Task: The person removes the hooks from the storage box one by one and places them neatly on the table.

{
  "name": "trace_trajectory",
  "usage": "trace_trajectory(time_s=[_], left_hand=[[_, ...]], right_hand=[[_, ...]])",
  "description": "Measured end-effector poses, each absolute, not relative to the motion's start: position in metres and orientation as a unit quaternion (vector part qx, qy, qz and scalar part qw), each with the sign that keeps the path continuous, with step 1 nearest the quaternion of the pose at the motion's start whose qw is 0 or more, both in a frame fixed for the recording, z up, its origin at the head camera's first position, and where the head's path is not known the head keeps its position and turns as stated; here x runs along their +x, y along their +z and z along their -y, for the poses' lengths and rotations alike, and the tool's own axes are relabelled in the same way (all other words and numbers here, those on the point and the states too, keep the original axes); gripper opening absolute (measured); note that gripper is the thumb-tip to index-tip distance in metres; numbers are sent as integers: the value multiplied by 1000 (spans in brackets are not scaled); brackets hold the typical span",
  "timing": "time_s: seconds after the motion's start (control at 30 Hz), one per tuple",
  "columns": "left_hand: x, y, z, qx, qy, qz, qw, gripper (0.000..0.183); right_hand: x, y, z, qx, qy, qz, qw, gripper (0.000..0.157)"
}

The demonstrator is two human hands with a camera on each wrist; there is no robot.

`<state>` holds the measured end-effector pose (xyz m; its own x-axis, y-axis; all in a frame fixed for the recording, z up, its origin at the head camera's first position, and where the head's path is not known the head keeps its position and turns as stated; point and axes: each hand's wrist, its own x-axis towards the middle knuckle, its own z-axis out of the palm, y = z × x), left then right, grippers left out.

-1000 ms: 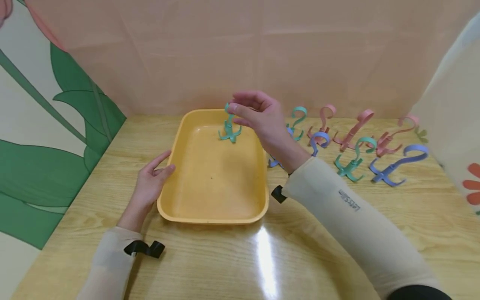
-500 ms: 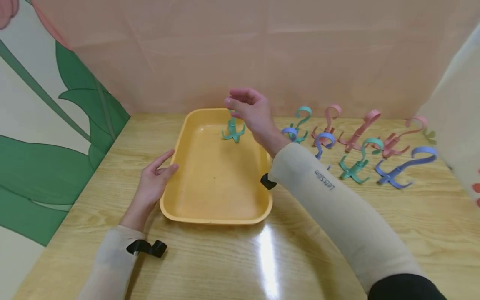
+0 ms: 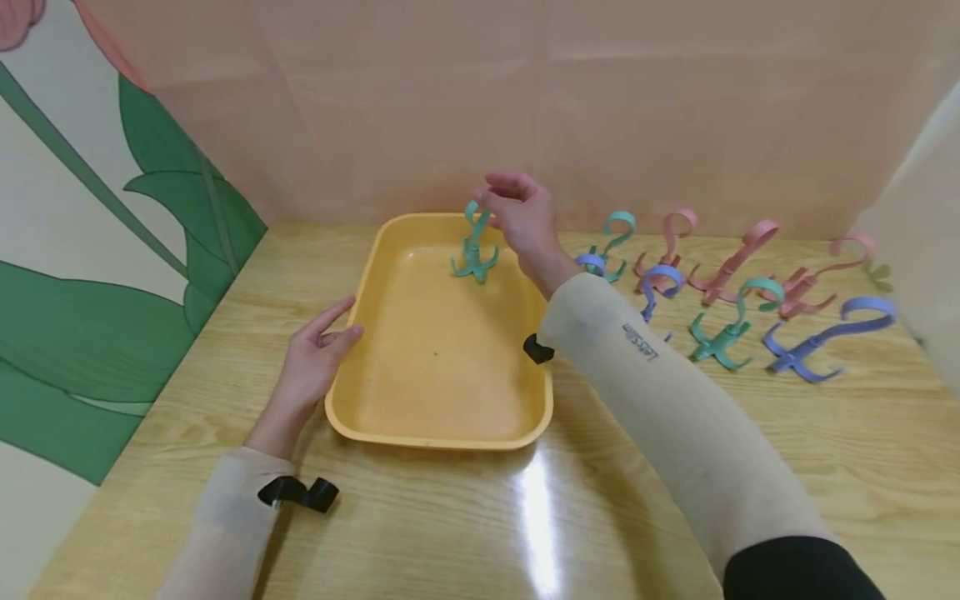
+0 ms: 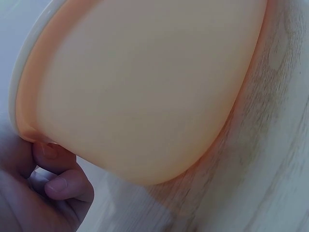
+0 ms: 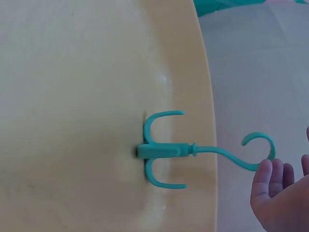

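A green swivel hook hanger (image 3: 472, 254) with several curved prongs at its base stands upright in the yellow tray (image 3: 435, 383), near the back wall. My right hand (image 3: 525, 218) is at its curled top, fingers relaxed. In the right wrist view the fingertips of that hand (image 5: 277, 198) are at the curl of the green hook (image 5: 164, 151); whether they touch it, I cannot tell. My left hand (image 3: 315, 358) holds the tray's left side. From the left wrist, that hand's bent fingers (image 4: 67, 186) sit under the tray rim, against the outer wall (image 4: 145, 96).
Right of the tray stand more hook hangers: several pink ones such as one pink hook (image 3: 727, 267), green ones such as one green hook (image 3: 723, 337), and blue ones such as one blue hook (image 3: 810, 346). A plain cloth backdrop (image 3: 450, 108) rises behind the wooden table (image 3: 420, 525).
My right hand has shifted slightly right from the green hook's top, and the hook's curl now shows. My left hand stays on the tray. The head view has shifted a little.
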<state>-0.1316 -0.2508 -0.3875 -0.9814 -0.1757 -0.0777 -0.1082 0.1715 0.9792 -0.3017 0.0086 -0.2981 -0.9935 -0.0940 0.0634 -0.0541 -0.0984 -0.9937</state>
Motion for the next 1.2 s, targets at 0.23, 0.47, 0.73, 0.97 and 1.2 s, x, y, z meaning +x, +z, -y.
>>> trace_trajectory(time_s=[0.23,0.47,0.73,0.97,1.2], left_hand=[[-130,-386,248,89,-642,761,21,53],[-128,-386,246,84,-632,770,25,52],[-127,-386,245,81,-632,771,24,52],[-128,-386,245,84,-638,765,24,52],[-127,-386,246,84,-639,764,23,52]], right_hand=[[-309,-306,-10,-27,-720,-693,11,25],[-312,-309,-12,-17,-700,-713,15,31],[-311,-316,-14,-27,-685,-726,46,39],[-311,-320,-14,-37,-702,-709,59,42],[-311,-323,-12,-43,-716,-694,58,37]])
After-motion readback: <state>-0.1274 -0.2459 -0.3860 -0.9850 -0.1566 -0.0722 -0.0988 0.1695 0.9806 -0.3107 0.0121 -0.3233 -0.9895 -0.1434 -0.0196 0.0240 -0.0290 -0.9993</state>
